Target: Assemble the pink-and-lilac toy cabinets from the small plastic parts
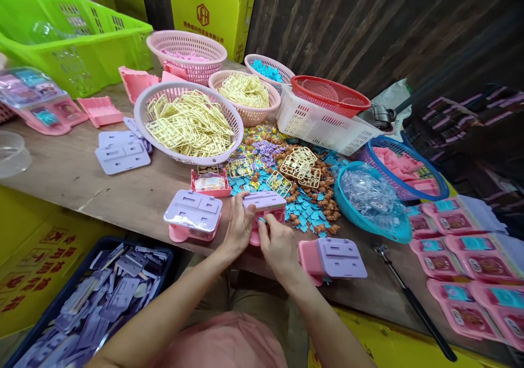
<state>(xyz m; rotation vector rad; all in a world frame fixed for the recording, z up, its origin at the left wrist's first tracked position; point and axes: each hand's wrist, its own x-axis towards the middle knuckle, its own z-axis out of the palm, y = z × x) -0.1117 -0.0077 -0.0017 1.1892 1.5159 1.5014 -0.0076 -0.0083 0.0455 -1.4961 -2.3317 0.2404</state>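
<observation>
My left hand [238, 227] is wrapped around the left side of a pink toy box with a purple lid [265, 199], steadying it at the table's front edge. At the front of the same box, my right hand [279, 247] pinches with thumb and forefinger. A tiny bluish piece shows at those fingertips; its kind is too small to make out. A similar purple-topped box [193, 211] sits left of my hands, and another purple-and-pink box [341, 257] lies to the right. Just behind is a small pink tray [210, 183] with a clear-wrapped item inside.
Loose blue pieces [305, 207], brown bear figures [327, 193] and cream frames [301, 166] lie behind my hands. Baskets of cream parts [188, 152] stand farther back. A teal bowl [341, 212], a black-handled hammer [423, 313] and rows of pink cases [458, 250] are on the right.
</observation>
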